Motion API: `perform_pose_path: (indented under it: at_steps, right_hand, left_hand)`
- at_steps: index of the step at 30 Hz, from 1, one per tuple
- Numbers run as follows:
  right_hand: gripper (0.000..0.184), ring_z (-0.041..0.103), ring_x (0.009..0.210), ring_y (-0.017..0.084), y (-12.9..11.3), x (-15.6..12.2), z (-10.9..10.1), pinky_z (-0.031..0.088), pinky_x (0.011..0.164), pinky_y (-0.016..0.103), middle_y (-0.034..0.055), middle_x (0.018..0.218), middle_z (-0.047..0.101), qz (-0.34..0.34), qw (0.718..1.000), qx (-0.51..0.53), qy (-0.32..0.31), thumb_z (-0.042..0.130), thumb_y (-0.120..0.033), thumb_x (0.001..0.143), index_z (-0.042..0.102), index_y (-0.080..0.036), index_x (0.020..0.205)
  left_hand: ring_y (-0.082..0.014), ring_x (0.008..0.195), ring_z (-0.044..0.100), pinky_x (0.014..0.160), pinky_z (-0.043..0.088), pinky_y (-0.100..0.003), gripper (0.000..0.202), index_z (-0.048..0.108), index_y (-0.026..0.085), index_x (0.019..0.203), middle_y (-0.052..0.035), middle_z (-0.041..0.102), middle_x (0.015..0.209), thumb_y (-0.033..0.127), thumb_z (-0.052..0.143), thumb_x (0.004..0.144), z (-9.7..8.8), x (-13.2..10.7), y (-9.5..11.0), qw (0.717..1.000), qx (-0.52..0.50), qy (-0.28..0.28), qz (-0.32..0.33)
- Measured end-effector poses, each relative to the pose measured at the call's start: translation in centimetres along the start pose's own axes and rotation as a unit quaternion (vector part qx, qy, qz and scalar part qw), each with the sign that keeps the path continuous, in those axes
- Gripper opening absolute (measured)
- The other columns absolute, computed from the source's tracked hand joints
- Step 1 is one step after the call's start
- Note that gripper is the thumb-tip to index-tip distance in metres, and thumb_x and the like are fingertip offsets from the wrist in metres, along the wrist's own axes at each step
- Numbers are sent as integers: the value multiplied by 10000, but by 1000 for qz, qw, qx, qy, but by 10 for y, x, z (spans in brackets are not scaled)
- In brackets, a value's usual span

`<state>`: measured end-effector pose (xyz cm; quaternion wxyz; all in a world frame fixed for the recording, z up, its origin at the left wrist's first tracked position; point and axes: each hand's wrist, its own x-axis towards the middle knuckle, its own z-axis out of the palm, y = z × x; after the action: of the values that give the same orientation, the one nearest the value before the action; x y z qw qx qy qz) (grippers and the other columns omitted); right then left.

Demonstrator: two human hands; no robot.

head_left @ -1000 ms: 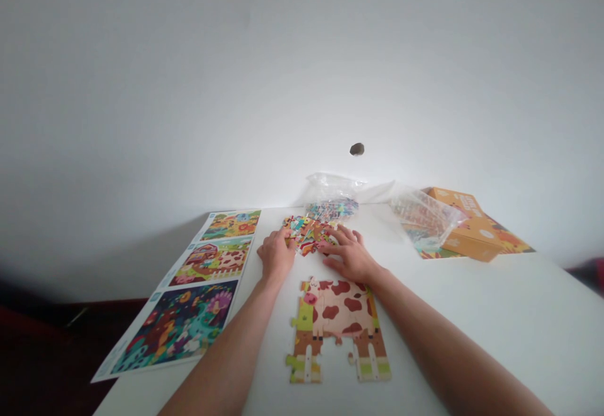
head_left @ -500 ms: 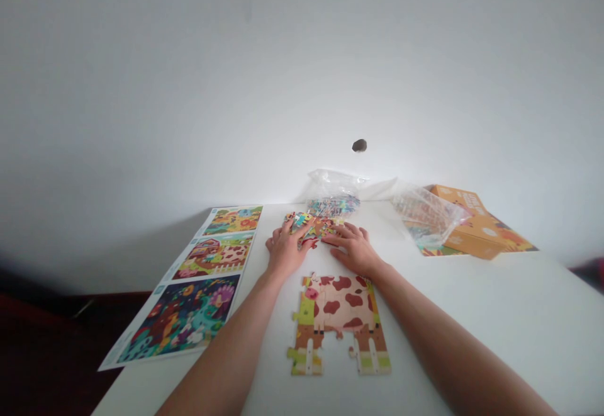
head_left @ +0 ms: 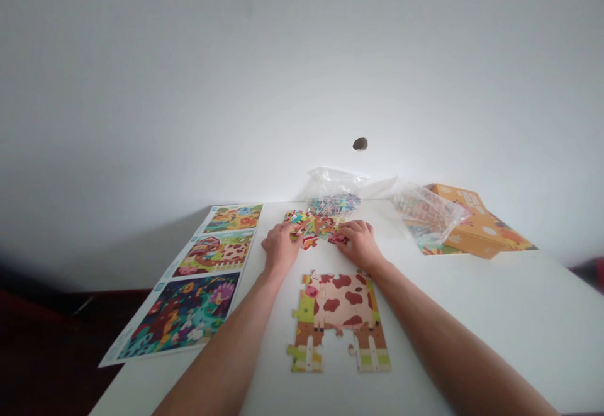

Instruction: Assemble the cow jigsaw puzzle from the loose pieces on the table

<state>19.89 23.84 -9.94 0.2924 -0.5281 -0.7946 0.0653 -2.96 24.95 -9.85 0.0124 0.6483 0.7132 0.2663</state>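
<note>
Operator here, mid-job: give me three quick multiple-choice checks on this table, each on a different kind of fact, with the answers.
1. Where is the cow puzzle compared with the hands?
A) Nearer the person than both hands
B) Beyond both hands
C) Inside a box

2. How many pictures are on the printed sheet?
A) Two
B) Three
C) Five

3. What state are the left hand and right hand in?
A) Both lifted high above the table
B) Both touching the loose puzzle pieces
C) Both inside a plastic bag

Answers:
1. A, it lies between the forearms, below the hands in view.
2. B, three scenes run along the sheet.
3. B, the fingers of both hands meet the pile.
</note>
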Motion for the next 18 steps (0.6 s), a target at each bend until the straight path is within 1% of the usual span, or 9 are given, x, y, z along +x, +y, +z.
perform_pose_path:
  at_steps: [6,10,12,14,16,18]
  right_hand:
    - [217,490,1136,272,6,1,2,306,1010,454,54,1196,655,78,996,-34,41,618,-228,872,733,-291,1045]
    - [269,491,1152,290,7,0,2,319,1000,470,71,1254,625,131,990,-40,27,598,-292,888,718,-299,1129]
    - [309,489,1174,296,7,0,1,316,1011,476,64,1284,613,135,990,-37,12,614,-336,880,701,-315,1175]
    - [319,492,1179,294,7,0,1,315,1016,474,52,1287,617,129,991,-31,7,621,-353,873,695,-328,1183]
    - [301,507,1160,286,8,0,2,324,1006,462,47,1267,632,124,992,-26,9,612,-336,878,699,-326,1166]
    - [288,521,1136,276,9,1,3,334,992,446,50,1240,644,122,992,-22,13,601,-308,883,702,-315,1152]
  left_hand:
    - [-274,1083,597,856,465,-375,338,669,282,1187,-80,651,1151,290,598,857,1,1,-2,999,10,25,-34]
    - [-293,1094,582,860,466,-408,348,664,286,1201,-103,623,1172,284,571,866,0,0,-1,997,21,38,-57]
    - [-303,1115,573,880,461,-428,361,660,289,1215,-111,614,1183,302,584,863,-1,-1,0,997,21,35,-59]
    - [-310,1141,562,906,451,-445,373,663,301,1214,-114,604,1199,345,624,845,-2,-2,2,998,19,24,-50]
    - [-312,1153,559,921,442,-455,385,668,317,1204,-112,595,1211,379,663,824,-3,-3,3,999,17,12,-40]
    - [-306,1134,570,915,441,-451,356,675,315,1188,-107,604,1195,374,653,837,-3,-3,3,999,19,7,-37]
